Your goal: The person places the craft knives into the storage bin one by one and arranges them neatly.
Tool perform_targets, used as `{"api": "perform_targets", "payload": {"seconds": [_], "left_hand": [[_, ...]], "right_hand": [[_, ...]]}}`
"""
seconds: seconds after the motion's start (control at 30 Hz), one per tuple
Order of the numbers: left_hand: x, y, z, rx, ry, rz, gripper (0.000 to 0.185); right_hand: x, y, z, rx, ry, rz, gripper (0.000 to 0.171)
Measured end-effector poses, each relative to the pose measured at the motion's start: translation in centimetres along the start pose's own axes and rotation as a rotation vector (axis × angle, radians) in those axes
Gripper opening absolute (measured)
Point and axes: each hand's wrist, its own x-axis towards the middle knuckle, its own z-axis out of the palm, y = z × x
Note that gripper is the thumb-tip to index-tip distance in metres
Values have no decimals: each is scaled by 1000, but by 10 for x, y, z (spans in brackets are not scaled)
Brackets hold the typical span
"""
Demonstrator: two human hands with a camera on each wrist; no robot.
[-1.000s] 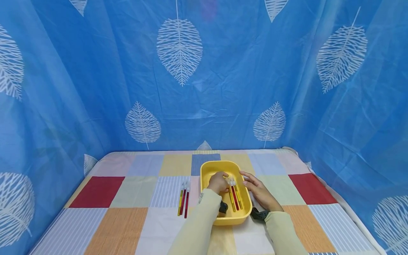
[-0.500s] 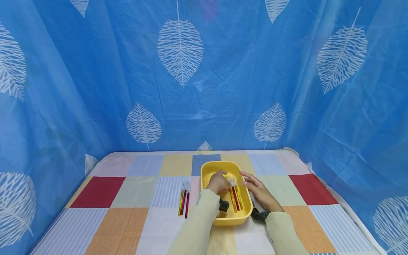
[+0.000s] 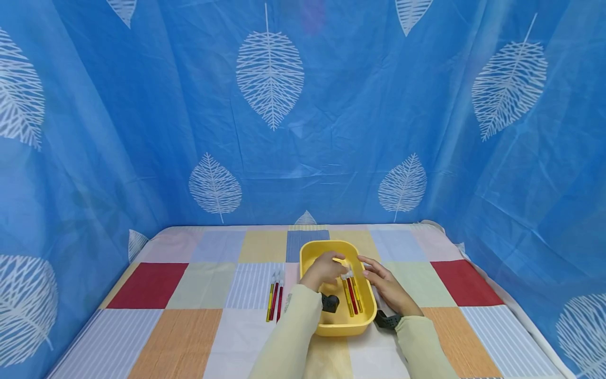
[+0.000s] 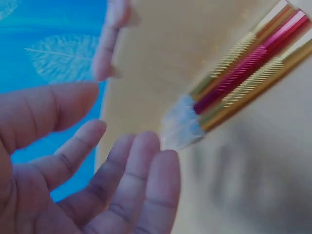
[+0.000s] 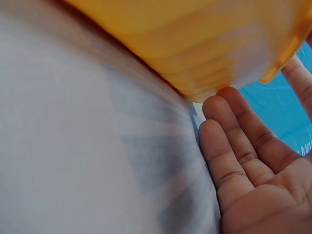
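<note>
Your left hand (image 3: 323, 270) hovers inside the rectangular yellow plastic tray (image 3: 326, 329), fingers loosely spread and gripping nothing. In the left wrist view, the fingertips (image 4: 146, 146) sit just beside the white bristle ends of three red and yellow slender brushes (image 3: 352, 295), which lie side by side on the tray floor at 3 o'clock of that hand. Contact with the bristles cannot be confirmed.

Your right hand (image 3: 385, 287) rests open against the outer wall of the tray at its 3 o'clock side, fingers straight and touching the wall on the patchwork checked tablecloth (image 3: 199, 287).

Three more red and yellow brushes (image 3: 274, 301) lie together on the cloth at 9 o'clock of the tray, near it.
</note>
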Motion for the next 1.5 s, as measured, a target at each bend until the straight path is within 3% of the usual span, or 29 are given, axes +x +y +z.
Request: {"api": "perform_targets", "payload": {"seconds": [0.4, 0.53, 0.73, 1.07, 1.3, 1.5], "left_hand": [[-20, 0, -24, 162, -123, 265, 41], [-28, -1, -33, 170, -152, 312, 42], [-37, -5, -44, 132, -120, 355, 39], [-51, -11, -71, 103, -34, 485, 38], [-63, -14, -90, 87, 43, 533, 38], [-63, -23, -103, 16, 36, 538, 42]], "right_hand": [[1, 0, 0, -11, 7, 18, 55], [2, 0, 0, -7, 6, 30, 56], [1, -1, 0, 8, 0, 31, 57], [0, -2, 3, -6, 32, 49, 56], [0, -3, 3, -5, 28, 44, 56], [-1, -3, 2, -7, 27, 38, 56]]}}
